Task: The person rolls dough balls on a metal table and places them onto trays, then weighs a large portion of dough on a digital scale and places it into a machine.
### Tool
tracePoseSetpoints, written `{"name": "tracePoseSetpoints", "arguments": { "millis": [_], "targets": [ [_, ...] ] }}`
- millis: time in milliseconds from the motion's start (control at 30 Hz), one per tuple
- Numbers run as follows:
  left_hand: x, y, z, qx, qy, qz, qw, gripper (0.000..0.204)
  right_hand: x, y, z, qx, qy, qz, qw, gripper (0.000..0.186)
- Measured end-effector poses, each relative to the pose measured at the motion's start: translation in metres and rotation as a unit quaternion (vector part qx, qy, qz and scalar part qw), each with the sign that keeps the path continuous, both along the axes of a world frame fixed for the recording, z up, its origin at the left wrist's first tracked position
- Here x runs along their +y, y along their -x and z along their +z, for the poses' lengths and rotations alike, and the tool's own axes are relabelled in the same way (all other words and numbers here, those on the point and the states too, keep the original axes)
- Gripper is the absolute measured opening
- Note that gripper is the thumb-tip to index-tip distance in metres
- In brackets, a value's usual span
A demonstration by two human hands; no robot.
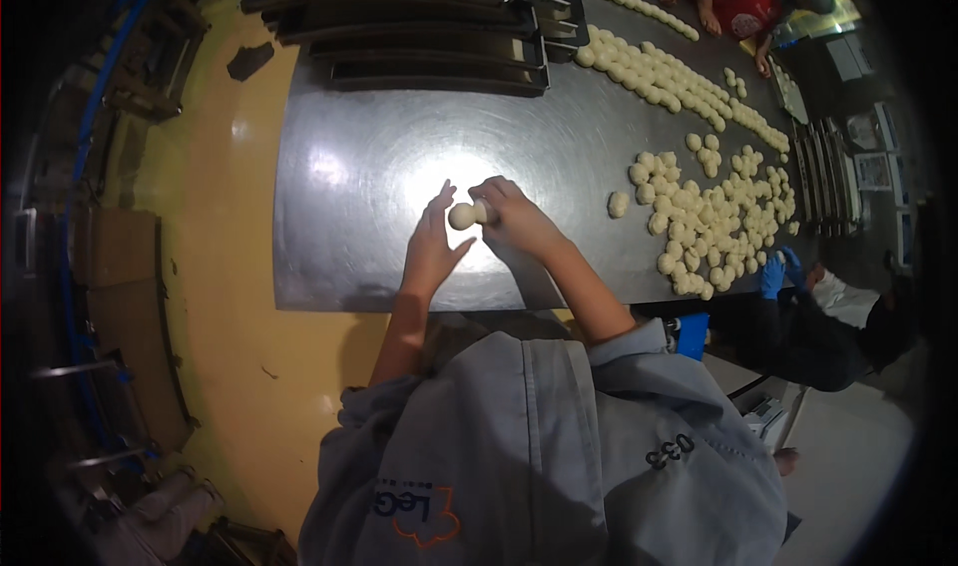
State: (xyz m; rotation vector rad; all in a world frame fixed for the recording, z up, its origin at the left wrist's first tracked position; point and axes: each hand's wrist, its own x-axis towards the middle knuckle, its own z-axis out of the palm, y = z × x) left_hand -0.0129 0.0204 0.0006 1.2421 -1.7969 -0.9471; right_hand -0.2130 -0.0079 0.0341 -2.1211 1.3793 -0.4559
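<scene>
- Right hand (514,217) curls round a dough ball (462,216), near the tabletop's (349,187) front edge;
- Left hand (431,247) open, flat, fingertips touching it;
- Dough heap (714,227) at the right edge.

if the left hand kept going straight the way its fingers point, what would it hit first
The left hand points up the picture across the bare steel table. The way looks free until the stacked dark baking trays at the far edge, though depth is hard to judge.
</scene>
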Motion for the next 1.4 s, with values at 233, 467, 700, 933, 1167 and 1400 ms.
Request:
{"name": "tracePoseSetpoints", "arguments": {
  "millis": [233, 467, 700, 933, 1167, 1400],
  "targets": [
    [0.001, -0.020, -0.011, 0.080, 0.025, 0.119, 0.989, 0.077, 0.024, -0.050, 0.015, 0.084, -0.020, -0.107, 0.990, 0.055],
    [-0.005, 0.003, 0.005, -0.219, 0.051, 0.098, 0.970, 0.063, -0.025, 0.037, 0.024, -0.117, -0.148, -0.102, 0.977, 0.050],
    [-0.011, 0.021, 0.020, -0.298, 0.012, 0.132, 0.945, 0.062, -0.088, 0.304, 0.056, -0.295, -0.043, -0.290, 0.909, 0.046],
    [-0.012, 0.037, 0.032, -0.340, -0.025, 0.123, 0.932, 0.064, -0.248, 0.562, 0.034, -0.120, 0.148, -0.385, 0.903, 0.051],
    [-0.021, 0.029, 0.007, -0.379, -0.005, 0.127, 0.916, 0.055, -0.413, 0.732, 0.009, 0.024, 0.250, -0.441, 0.862, 0.048],
    [-0.007, 0.021, 0.002, -0.420, 0.016, 0.143, 0.896, 0.057, -0.491, 0.743, -0.014, 0.164, 0.044, -0.345, 0.923, 0.050]
  ]
}}
